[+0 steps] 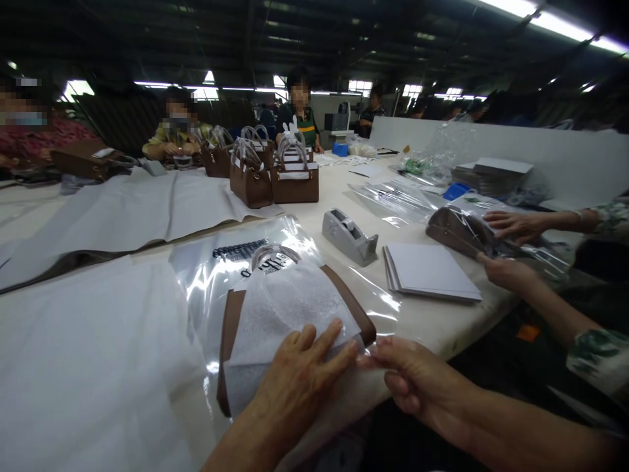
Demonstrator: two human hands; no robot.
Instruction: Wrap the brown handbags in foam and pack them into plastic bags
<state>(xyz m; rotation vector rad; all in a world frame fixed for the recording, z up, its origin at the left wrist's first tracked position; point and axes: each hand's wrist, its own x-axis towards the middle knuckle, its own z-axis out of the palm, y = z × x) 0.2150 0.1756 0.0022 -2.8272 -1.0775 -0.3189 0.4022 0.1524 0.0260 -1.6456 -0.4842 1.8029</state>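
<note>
A brown handbag (348, 298) lies flat near the table's front edge, with white tissue paper (289, 301) over its middle. Around it is a clear plastic bag (196, 275) with black print near the handles. My left hand (307, 367) rests on the lower part of the wrapped handbag, its fingers spread. At the handbag's lower right corner, my right hand (417, 373) pinches the edge of the clear plastic bag between thumb and fingers. A grey tape dispenser (348, 236) stands beyond the handbag, left of a stack of white cards (432, 270).
White paper sheets (98, 328) cover the table's left side. Several brown handbags (295, 187) stand upright farther back. On the right, a co-worker's hands (515, 229) hold another brown handbag (449, 229) in clear plastic. Loose clear bags (393, 196) lie beyond the cards. Other people sit across the table.
</note>
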